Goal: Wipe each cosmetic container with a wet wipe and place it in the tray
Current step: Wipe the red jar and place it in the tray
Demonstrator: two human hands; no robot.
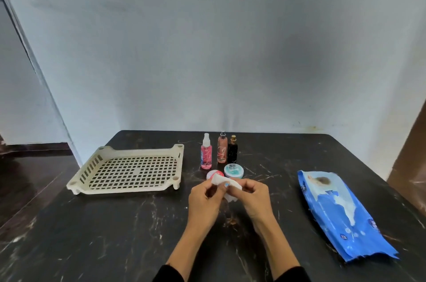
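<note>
My left hand point(204, 198) and my right hand point(252, 194) meet over the middle of the table and both pinch a white wet wipe point(227, 186) held between them. Just beyond the hands sit a round pink jar point(214, 173), partly hidden by the wipe, and a teal-lidded jar point(234, 170). Behind the jars stand three upright bottles: a pink spray bottle point(206, 156), a peach spray bottle point(222, 149) and a black bottle point(232, 150). The cream perforated tray point(92, 165) lies to the left with nothing in it.
A blue wet-wipe pack point(341, 214) lies on the right of the dark marble table point(115, 235). A wall stands close behind the table's far edge. A doorway opens at the far left.
</note>
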